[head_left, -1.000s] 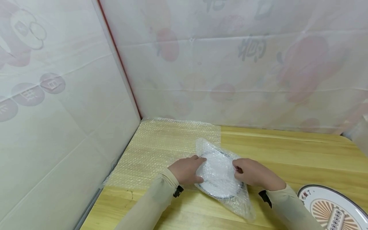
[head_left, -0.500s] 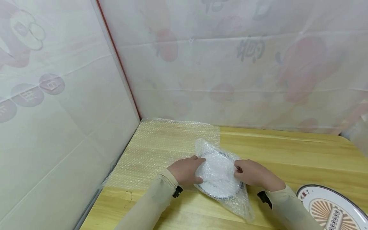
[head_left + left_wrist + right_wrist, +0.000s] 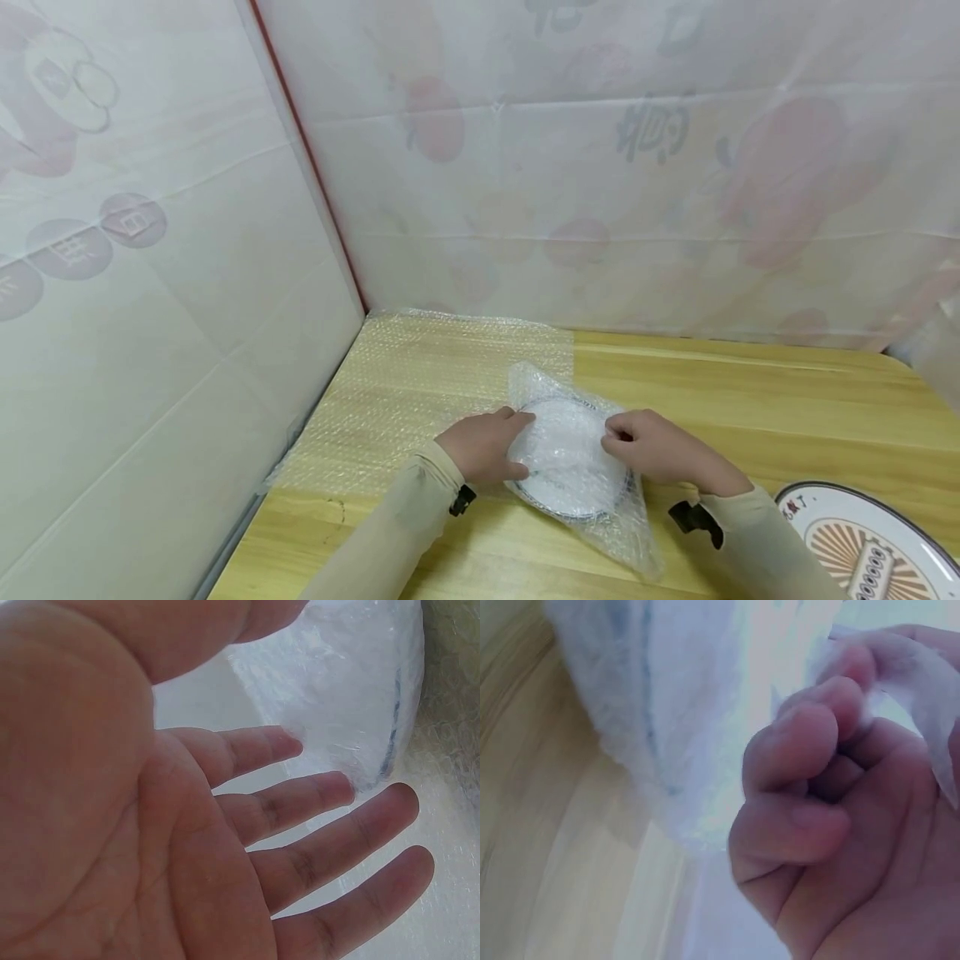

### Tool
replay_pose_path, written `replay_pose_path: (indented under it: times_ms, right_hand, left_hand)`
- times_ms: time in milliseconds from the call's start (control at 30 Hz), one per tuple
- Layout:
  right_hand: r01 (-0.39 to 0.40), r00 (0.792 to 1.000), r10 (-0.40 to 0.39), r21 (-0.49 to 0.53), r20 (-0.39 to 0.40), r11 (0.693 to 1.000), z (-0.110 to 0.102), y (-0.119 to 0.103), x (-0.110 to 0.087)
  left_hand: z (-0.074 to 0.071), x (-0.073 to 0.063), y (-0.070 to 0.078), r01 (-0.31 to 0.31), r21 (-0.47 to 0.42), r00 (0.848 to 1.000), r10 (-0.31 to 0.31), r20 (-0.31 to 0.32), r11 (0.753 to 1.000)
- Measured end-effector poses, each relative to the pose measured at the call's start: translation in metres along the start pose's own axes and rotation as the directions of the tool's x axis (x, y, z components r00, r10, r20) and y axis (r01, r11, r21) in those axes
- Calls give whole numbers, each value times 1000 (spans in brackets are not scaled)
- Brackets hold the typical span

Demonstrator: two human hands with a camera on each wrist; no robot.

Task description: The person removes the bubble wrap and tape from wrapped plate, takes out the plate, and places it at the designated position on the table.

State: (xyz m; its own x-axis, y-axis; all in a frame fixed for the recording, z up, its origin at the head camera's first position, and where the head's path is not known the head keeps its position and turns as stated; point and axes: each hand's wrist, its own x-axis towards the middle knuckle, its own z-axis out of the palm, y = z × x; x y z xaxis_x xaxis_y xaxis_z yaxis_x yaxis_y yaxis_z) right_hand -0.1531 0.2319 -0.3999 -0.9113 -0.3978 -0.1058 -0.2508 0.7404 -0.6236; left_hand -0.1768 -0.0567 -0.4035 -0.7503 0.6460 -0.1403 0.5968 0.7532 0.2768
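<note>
A white round plate [image 3: 570, 475] with a dark patterned rim lies face down or up under clear bubble wrap [image 3: 630, 533], which sticks out in points at its top and bottom right. Against the plate's left side rests my left hand [image 3: 482, 447], thumb and fingers spread; its fingers [image 3: 337, 840] are nearly straight in the left wrist view. At the right side my right hand [image 3: 663, 452] has curled fingers and pinches a translucent edge of the wrap [image 3: 922, 671] between thumb and forefinger. Its little finger lies beside the wrapped plate in the right wrist view.
A flat sheet of bubble wrap [image 3: 427, 383] covers the back left of the wooden table [image 3: 750, 392]. At the front right lies an oval plate [image 3: 806, 504] with a sunburst print. Fabric-covered walls [image 3: 480, 183] stand at the left and back.
My right hand has shifted slightly left and up over the plate's edge, its wrist turning a little. The left hand and wrapped plate stay almost where they were.
</note>
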Motion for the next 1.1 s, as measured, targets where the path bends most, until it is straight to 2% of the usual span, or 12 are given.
replay_pose_path:
  times_ms: [167, 333, 467, 733, 967, 1100]
  right_hand:
    - [50, 998, -45, 138, -34, 989, -6, -5, -1]
    - [96, 995, -97, 293, -11, 951, -10, -10, -2]
    - [108, 993, -116, 370, -2, 923, -12, -11, -2]
    - [112, 994, -105, 464, -41, 879, -13, -10, -1]
    - [171, 984, -170, 531, -51, 830, -12, -9, 2]
    - [153, 987, -151, 544, -48, 825, -12, -9, 2]
  left_hand:
    - [0, 0, 0, -1, -1, 1000, 1, -6, 1000]
    - [0, 0, 0, -10, 7, 1000, 10, -14, 1000]
    - [0, -1, 0, -18, 12, 1000, 18, -20, 1000]
    - [-2, -4, 2, -17, 1, 1000, 17, -17, 1000]
    - [-5, -5, 5, -15, 13, 1000, 15, -20, 1000]
    - [-5, -5, 6, -11, 29, 1000, 12, -26, 1000]
